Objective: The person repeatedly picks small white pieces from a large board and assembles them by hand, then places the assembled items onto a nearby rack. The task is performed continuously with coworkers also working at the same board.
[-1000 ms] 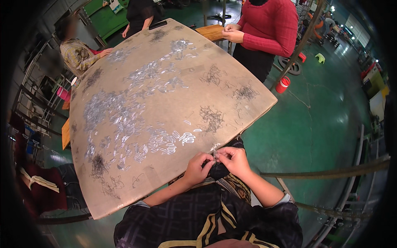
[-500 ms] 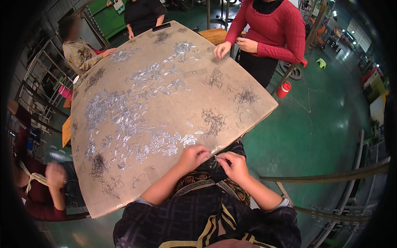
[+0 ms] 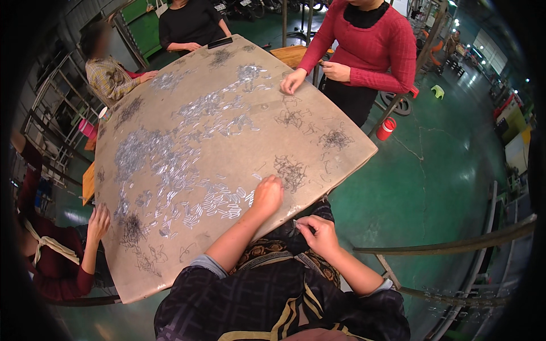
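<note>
My left hand point(image 3: 268, 194) is over the near edge of the table, fingers curled and bunched together. It is beside a scatter of small shiny, silvery elongated pieces point(image 3: 230, 199) and a tangle of thin dark bent wires point(image 3: 290, 172). What its fingertips hold, if anything, is hidden. Just off the table edge, above my lap, my right hand point(image 3: 321, 234) is closed in a pinch. A small shiny piece point(image 3: 295, 225) shows at its thumb and fingertips, too small to name exactly.
The brown-covered table point(image 3: 227, 156) carries more silvery pieces point(image 3: 139, 150) and several dark wire piles, one point(image 3: 335, 139) near the right corner. Co-workers stand or sit around it, one in a red sweater point(image 3: 372, 48). A red bucket point(image 3: 386, 129) stands on the green floor.
My left hand has moved away from my right hand, up and onto the table by the wires. My right hand stays nearly in place. The left co-worker's hand has come to the table edge.
</note>
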The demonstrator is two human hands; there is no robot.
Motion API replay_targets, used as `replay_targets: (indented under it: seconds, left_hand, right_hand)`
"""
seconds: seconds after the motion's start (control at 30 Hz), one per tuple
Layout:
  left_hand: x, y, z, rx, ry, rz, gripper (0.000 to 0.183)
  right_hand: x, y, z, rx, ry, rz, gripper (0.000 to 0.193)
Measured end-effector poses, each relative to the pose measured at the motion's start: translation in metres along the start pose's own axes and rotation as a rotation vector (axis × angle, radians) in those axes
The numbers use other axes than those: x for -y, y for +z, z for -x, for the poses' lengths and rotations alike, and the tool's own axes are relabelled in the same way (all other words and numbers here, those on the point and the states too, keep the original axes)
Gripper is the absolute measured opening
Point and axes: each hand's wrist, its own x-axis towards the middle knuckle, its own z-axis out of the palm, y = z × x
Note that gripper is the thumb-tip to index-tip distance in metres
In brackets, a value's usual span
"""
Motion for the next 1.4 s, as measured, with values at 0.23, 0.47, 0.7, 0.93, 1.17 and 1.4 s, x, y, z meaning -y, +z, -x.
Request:
replay_targets:
  seconds: [0.23, 0.47, 0.7, 0.93, 1.17, 1.4]
  left_hand:
    - [0.008, -0.015, 0.001, 0.113, -0.077, 0.095, 0.012]
    - [0.018, -0.021, 0.010, 0.072, -0.029, 0.039, 0.009]
    - [0.010, -0.030, 0.012, -0.044, -0.141, 0.058, 0.009]
    - [0.017, -0.032, 0.025, 0.049, -0.284, 0.514, 0.010]
    - [-0.005, -0.055, 0.050, 0.261, -0.243, 0.994, 0.005]
    - [-0.032, -0.061, 0.076, 0.191, -0.050, 1.016, 0.007]
  right_hand:
    - [-0.001, 0.002, 0.000, 0.013, 0.007, -0.010, 0.008]
    - [0.001, 0.003, 0.000, 0.016, 0.008, -0.015, 0.008]
    - [-0.002, 0.007, 0.001, 0.007, -0.009, -0.022, 0.008]
    - [-0.001, 0.009, -0.001, -0.007, 0.022, -0.029, 0.008]
    - [-0.003, 0.011, -0.001, -0.017, 0.012, -0.007, 0.008]
    - [-0.001, 0.010, -0.002, -0.004, 0.024, 0.002, 0.008]
